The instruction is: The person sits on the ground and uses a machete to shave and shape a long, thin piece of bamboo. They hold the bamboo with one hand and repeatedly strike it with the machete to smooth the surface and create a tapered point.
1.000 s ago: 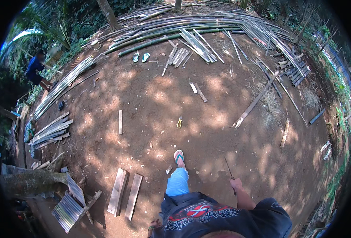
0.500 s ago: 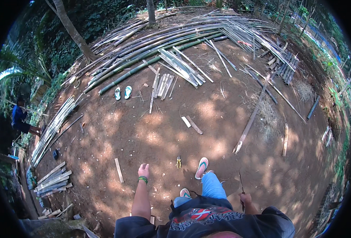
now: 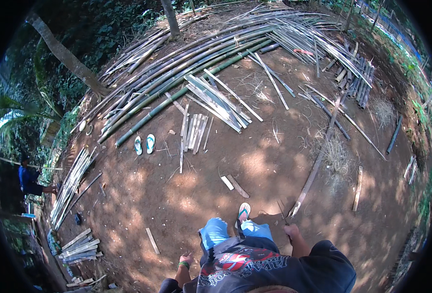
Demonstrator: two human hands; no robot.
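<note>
My right hand (image 3: 290, 230) is closed round the handle of what looks like a machete (image 3: 282, 209). Its thin, dark blade points forward, close to the near end of a long bamboo strip (image 3: 316, 156) on the ground. Low beside my body hangs my left hand (image 3: 187, 259), with a green band at its wrist. Nothing shows in that hand, and its fingers look loosely apart. A short bamboo slat (image 3: 152, 240) lies on the soil to its left. Ahead of my sandalled foot (image 3: 243, 213) are two short pieces, a pale one (image 3: 227, 182) and a brown one (image 3: 238, 186).
Long bamboo poles (image 3: 177, 97) and split strips (image 3: 218, 102) lie across the far ground. Cut slats are piled at the left (image 3: 81, 246), and bamboo tubes (image 3: 357, 78) at the far right. Spare sandals (image 3: 144, 144) lie near the poles. A person in blue (image 3: 28, 180) is at far left.
I have stepped forward, and the pliers on the ground are out of sight. My left hand has swung back toward my body. My right hand has come forward with the machete.
</note>
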